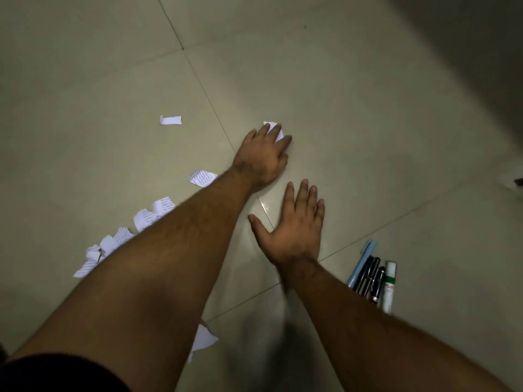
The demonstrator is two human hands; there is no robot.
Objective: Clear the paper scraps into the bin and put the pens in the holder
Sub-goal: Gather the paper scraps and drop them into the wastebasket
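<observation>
At twelve o'clock, a paper scrap (276, 128) is pinned flat under the spread fingers of the left hand (261, 158); the right hand (294, 229) hovers open, holding nothing. A flat sheet may be slid rather than lifted.

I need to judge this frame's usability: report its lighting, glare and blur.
Head view: dim overall, darkening into the top right corner; a small glare spot on the glossy beige tiled floor beside the open right hand; motion smear at the bottom centre; wide-angle bending of tile lines; the left hand on a white paper scrap stays fairly sharp.
</observation>
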